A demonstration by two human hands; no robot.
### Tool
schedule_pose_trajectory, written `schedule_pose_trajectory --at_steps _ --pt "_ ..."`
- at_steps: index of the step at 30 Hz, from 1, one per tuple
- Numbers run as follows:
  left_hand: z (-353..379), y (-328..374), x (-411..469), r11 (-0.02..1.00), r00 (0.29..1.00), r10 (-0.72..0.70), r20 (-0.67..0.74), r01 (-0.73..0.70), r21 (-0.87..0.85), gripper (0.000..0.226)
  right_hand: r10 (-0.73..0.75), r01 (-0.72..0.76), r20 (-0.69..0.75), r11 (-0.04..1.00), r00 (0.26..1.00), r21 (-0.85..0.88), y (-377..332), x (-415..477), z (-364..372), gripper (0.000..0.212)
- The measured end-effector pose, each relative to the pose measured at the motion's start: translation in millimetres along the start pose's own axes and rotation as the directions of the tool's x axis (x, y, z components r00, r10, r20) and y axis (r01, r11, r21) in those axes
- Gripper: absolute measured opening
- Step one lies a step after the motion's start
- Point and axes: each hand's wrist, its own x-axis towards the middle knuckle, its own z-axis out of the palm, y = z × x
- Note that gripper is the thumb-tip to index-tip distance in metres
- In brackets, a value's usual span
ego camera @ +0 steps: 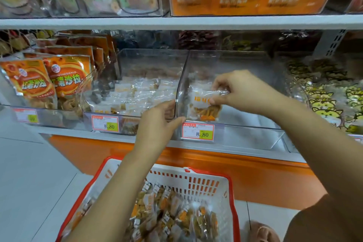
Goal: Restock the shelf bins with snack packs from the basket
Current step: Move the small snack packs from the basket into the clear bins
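Observation:
A clear-and-white snack pack with orange print and brown strips stands at the front left corner of a nearly bare clear shelf bin. My right hand pinches the pack's top edge inside that bin. My left hand grips the front corner of the clear wall between this bin and the bin to its left, which is full of similar packs. Below, a red-rimmed white basket holds several small snack packs.
Orange bags fill the bin at the far left and cat-print packs the bin at the right. Price tags reading 8.80 hang on the bin fronts. An upper shelf with jars and orange boxes overhangs. An orange base panel runs behind the basket.

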Motion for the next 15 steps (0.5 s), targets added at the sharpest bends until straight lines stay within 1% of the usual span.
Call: schedule_pose_trajectory --at_steps 5,8,10,15 --pt "-2.9 0.3 -1.2 0.999 1.000 0.031 -0.001 -0.031 0.038 0.045 0.037 -0.039 0.162 0.999 0.986 0.007 2.4 13.8 38.4 0.026" --pt "-3.6 -0.6 -1.5 0.999 0.999 0.037 0.006 -0.037 0.037 0.044 0.051 -0.054 0.216 0.999 0.975 0.007 5.0 16.1 52.9 0.025" --pt "-3.7 -0.5 -2.1 0.999 0.999 0.038 0.007 -0.038 0.028 0.044 0.051 -0.047 0.219 0.999 0.974 -0.021 6.0 16.5 58.0 0.023" --pt "-4.8 1.1 -3.8 0.999 0.999 0.036 0.003 -0.036 0.011 0.044 0.076 -0.079 0.169 0.997 0.983 0.007 10.1 15.8 61.4 0.028"
